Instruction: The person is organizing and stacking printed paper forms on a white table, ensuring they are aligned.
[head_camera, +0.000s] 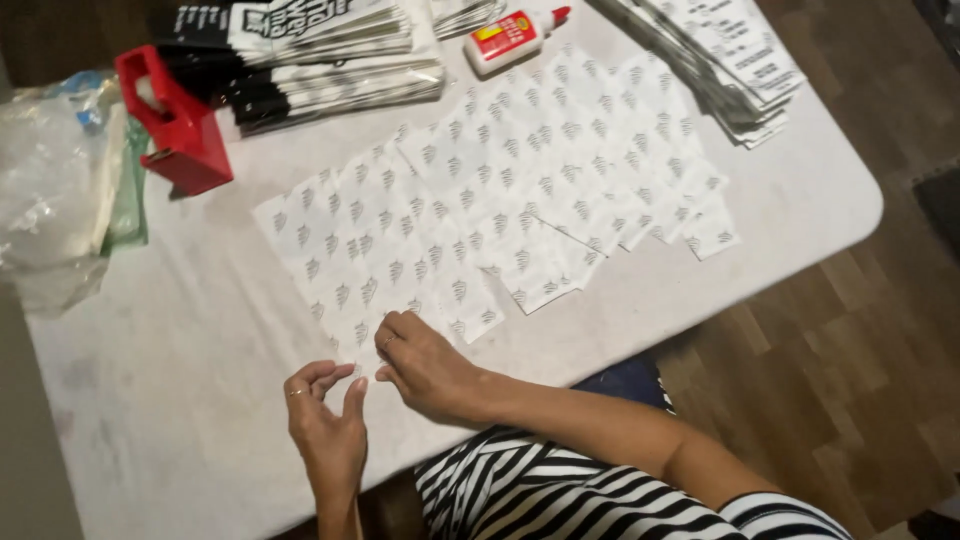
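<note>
White table (800, 210), wooden floor (850, 380)

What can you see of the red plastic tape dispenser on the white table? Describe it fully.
The red plastic tape dispenser stands near the far left of the white table, glossy and wedge-shaped, with a broad sloping base and a raised rounded top holding a pale roll. It sits upright, angled across the table. A clear plastic bag lies just beside it on the left, and stacks of black-and-white printed sheets lie close behind it. Neither hand touches it.
</note>
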